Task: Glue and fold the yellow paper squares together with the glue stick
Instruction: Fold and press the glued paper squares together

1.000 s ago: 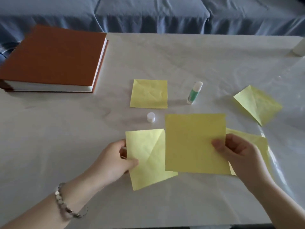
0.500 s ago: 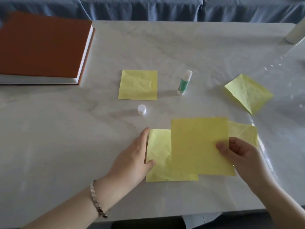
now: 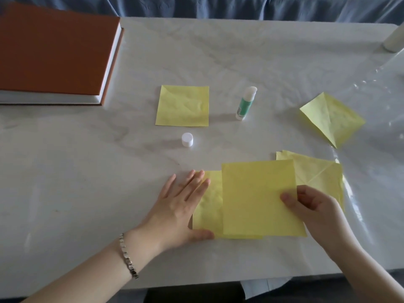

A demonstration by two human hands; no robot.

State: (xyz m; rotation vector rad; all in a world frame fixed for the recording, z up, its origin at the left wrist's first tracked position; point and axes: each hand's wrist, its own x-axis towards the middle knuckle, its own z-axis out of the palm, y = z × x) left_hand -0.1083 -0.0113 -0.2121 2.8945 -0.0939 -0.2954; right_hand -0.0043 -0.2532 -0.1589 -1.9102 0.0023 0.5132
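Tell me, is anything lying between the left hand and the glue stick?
Nothing visible. The left hand presses flat on a yellow square at the table's front; the glue stick stands farther back, with bare table between. The white cap sits left of that path. The right hand pinches the upper square.

No legible text anywhere; glue stick [image 3: 245,103] label too blurred.

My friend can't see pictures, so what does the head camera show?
A left hand presses one yellow square flat on a white table while the right hand pinches a second square overlapping it. Behind are an uncapped glue stick, its cap, more yellow papers and a brown book.
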